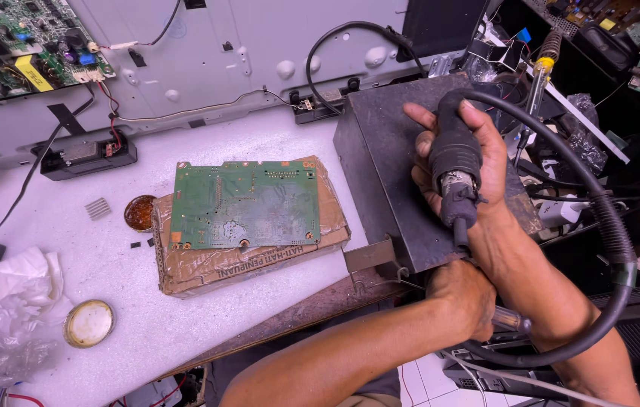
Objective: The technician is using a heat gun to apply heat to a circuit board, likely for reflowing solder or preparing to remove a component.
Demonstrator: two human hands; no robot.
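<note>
My right hand [462,162] grips a black hot-air wand [454,169] with a thick black hose [612,226] looping off to the right. It hovers over a dark metal box [384,162]. My left hand [462,295] is closed below the wand's nozzle, at the box's front edge, on a small metal-tipped tool [512,322]. A green circuit board [244,203] lies face down on a taped cardboard parcel [248,260], left of both hands.
A round amber flux tin [140,212] and its lid [88,323] lie on the white bench. Crumpled tissue [22,283] is at the left. A large grey panel [207,60] with another board [22,41] spans the back. A soldering iron [540,75] stands at the right.
</note>
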